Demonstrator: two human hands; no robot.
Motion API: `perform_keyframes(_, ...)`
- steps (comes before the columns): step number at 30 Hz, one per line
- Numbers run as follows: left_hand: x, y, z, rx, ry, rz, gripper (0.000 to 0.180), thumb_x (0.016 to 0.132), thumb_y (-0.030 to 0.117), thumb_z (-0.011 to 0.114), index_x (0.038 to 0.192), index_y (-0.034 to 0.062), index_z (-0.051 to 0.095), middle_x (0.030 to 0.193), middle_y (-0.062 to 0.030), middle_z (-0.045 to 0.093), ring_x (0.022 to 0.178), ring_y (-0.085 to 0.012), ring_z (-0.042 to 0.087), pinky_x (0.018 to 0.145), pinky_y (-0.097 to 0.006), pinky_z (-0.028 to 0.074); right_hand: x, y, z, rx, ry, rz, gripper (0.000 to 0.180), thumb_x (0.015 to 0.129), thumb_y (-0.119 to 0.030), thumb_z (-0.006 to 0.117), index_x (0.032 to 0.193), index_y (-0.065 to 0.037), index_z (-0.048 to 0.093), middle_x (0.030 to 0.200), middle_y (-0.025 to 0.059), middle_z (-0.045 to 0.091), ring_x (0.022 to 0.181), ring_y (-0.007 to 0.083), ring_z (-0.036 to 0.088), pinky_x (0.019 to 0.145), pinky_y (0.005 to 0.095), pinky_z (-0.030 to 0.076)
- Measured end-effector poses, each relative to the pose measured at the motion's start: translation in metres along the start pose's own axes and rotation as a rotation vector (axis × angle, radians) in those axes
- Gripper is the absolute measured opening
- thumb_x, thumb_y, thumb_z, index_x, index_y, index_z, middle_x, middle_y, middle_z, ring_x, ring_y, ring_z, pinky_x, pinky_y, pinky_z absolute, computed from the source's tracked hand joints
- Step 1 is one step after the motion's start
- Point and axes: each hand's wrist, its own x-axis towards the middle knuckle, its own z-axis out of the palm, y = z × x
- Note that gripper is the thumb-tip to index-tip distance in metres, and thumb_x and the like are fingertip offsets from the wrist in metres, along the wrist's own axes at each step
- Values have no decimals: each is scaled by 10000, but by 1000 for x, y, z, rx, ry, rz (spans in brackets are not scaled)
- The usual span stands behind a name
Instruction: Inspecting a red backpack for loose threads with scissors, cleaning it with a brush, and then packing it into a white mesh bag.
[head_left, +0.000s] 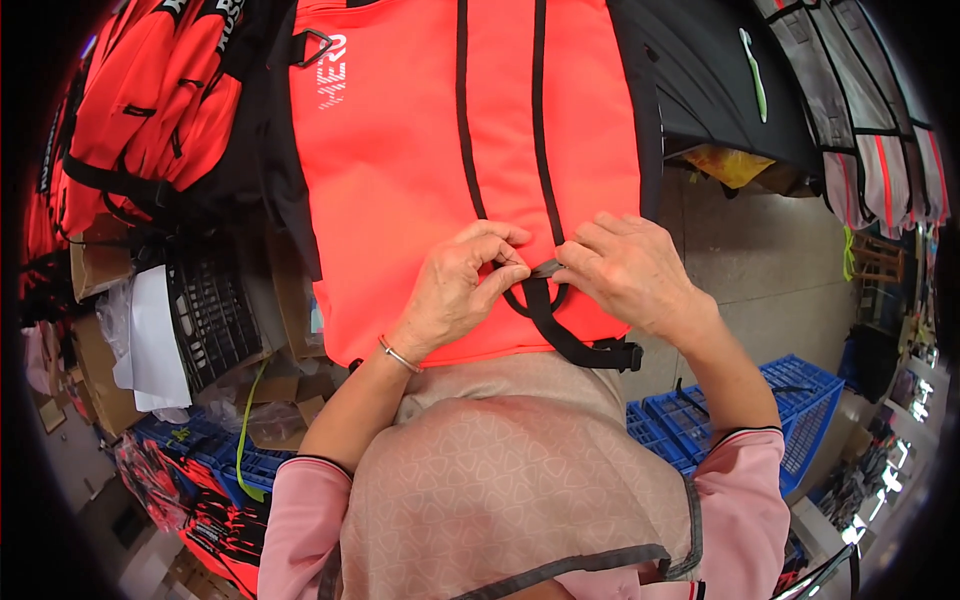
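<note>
A coral-red backpack [390, 190] with black edges lies in front of me, its lower end close to my body. Two thin black cords [547, 150] run down its panel towards a black webbing strap [548, 318] with a black buckle [630, 356] at its end. My left hand [468, 278] is closed in a pinch at the top of the strap; its fingertips hide what they grip. My right hand [625, 270] is closed on a small grey, metal-looking piece [547, 268] whose kind I cannot make out. Both hands' fingertips nearly meet there.
Red bags [160, 100] are piled at the far left. A black-covered surface [715, 90] at the right bears a white-and-green tool [753, 75]. Grey bags hang at the far right. Blue crates [800, 410] stand low at the right, cardboard boxes [105, 365] at the left.
</note>
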Motion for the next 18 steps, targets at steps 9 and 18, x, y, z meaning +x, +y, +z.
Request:
perform_keyframes(9, 2, 5, -4, -15, 15, -24, 93, 842, 67, 700, 850, -7, 644, 999, -125, 654, 921, -215, 638, 805, -328, 513, -8, 16, 1, 132, 8, 27, 177, 797, -210, 710, 795, -74, 597, 700, 53, 567, 681, 225, 601, 567, 362, 479)
perform_keyframes(18, 11, 71, 4, 112, -355, 557, 196, 915, 252, 644, 923, 59, 682, 990, -123, 673, 999, -289, 644, 822, -407, 526, 18, 89, -19, 656, 706, 695, 191, 866, -64, 687, 1030, -7, 607, 712, -42, 517, 619, 6, 462, 465, 184, 351)
